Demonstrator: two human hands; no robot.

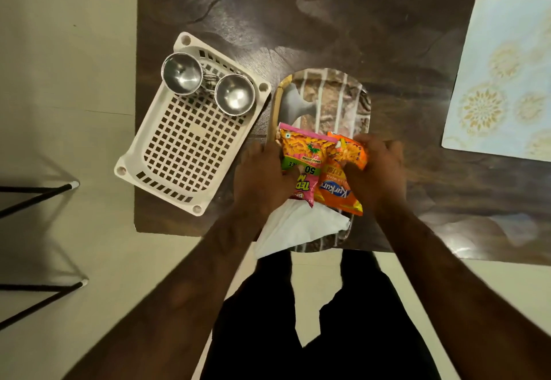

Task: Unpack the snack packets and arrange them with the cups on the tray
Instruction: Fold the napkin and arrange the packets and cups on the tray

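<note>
From the head view, both hands are down on the tray (328,93), each busy with one packet. The left hand (262,180) grips the pink packet (304,153) along its left edge, thumb across the front. The right hand (377,171) has its fingers curled onto the orange packet (337,191) from the right. The two packets lie side by side and touching, long axes running near to far. They sit on the near half of the tray, their near ends over the crumpled white bag (298,227), which spills off the tray's near end past the table (328,21) edge.

The relation that matters is this: the tray's own long axis also runs near to far, and its far half is bare. So the open room lies straight ahead of the hands, beyond the packets' far ends.

The cups are off to the far left, well apart from the tray's surface. The left cup (182,73) and right cup (234,94) stand mouth-up and close together at the far end of the white basket (185,147), which sits just beside the tray. The left hand is plainly the nearer one for that reach — I'd judge the cups are its job once the packets are settled. A patterned placemat (501,81) lies far right, out of play.
</note>
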